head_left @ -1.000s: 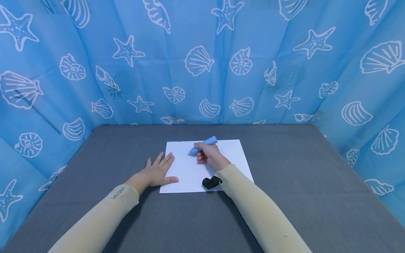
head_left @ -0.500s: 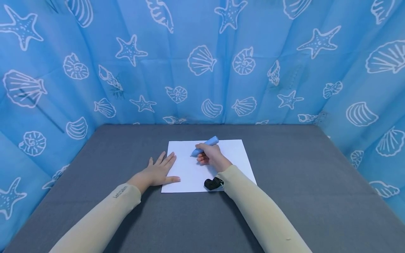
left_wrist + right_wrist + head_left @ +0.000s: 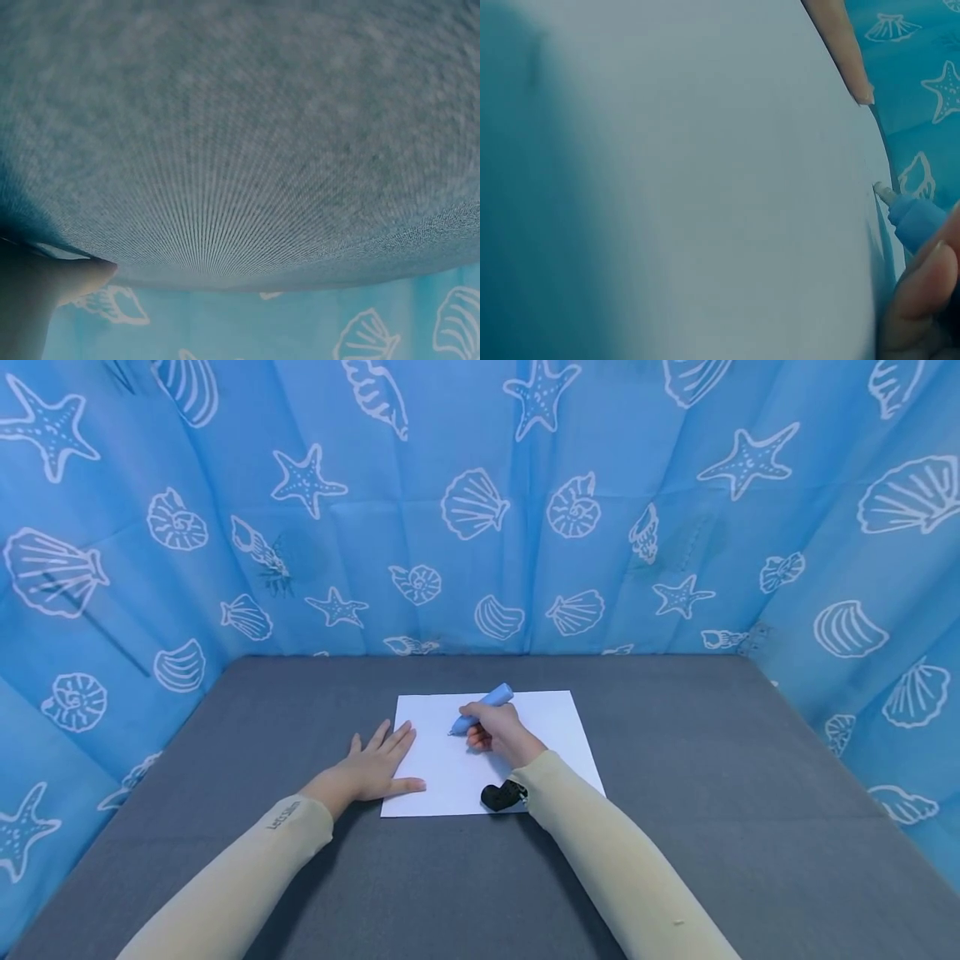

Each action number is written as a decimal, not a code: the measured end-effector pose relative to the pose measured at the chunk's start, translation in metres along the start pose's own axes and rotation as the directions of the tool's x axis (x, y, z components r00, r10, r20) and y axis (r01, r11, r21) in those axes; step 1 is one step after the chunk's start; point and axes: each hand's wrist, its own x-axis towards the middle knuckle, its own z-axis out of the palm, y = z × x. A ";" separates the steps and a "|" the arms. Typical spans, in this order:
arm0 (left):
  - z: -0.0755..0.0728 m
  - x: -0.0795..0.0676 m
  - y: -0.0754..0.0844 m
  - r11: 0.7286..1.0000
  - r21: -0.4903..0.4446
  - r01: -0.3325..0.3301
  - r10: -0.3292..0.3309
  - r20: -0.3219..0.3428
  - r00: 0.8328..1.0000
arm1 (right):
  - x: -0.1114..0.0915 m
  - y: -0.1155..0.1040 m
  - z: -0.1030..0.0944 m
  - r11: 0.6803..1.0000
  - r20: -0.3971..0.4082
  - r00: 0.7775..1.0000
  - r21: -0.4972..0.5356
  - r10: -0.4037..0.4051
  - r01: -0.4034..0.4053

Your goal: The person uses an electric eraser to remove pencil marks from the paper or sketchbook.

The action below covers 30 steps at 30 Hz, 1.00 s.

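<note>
A sheet of white paper point(image 3: 435, 793) lies on the grey cloth-covered table. My right hand point(image 3: 502, 731) is over the paper's middle and pinches a thick light-blue pen point(image 3: 498, 695), its blunt end tilted up toward the far right. The pen's pale narrow tip is at the paper's surface, left of the fingers; in the right wrist view, the blue pen point(image 3: 916, 221) sticks out past the thumb. My left hand point(image 3: 367, 772) rests flat with spread fingers across the paper's left edge. Only part of the left hand point(image 3: 45, 292) shows in the left wrist view.
Beneath the right wrist, near the paper's front edge, is a small black object point(image 3: 501, 796), partly covered by the sleeve. A blue curtain point(image 3: 480, 568) with white shells and starfish surrounds the grey table point(image 3: 675, 760) at the back and sides.
The pen tip has shifted slightly toward me over the paper, with the right hand around it. The left hand stays in place on the paper's edge.
</note>
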 end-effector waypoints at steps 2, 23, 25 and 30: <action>0.000 0.000 0.000 1.000 -0.006 -0.006 0.006 -0.005 1.000 | 0.000 0.000 0.000 1.000 0.011 1.000 0.002 0.004 -0.004; 0.003 0.003 -0.002 1.000 -0.003 -0.006 0.006 -0.006 1.000 | 0.000 0.000 -0.003 1.000 0.024 1.000 0.022 -0.008 0.007; 0.003 0.002 -0.001 1.000 -0.005 -0.014 0.014 -0.014 1.000 | 0.000 0.000 -0.003 1.000 0.021 1.000 0.027 -0.006 0.006; 0.002 0.002 0.000 1.000 -0.001 -0.012 0.012 -0.019 1.000 | -0.001 0.001 -0.004 1.000 0.019 1.000 0.026 -0.009 0.008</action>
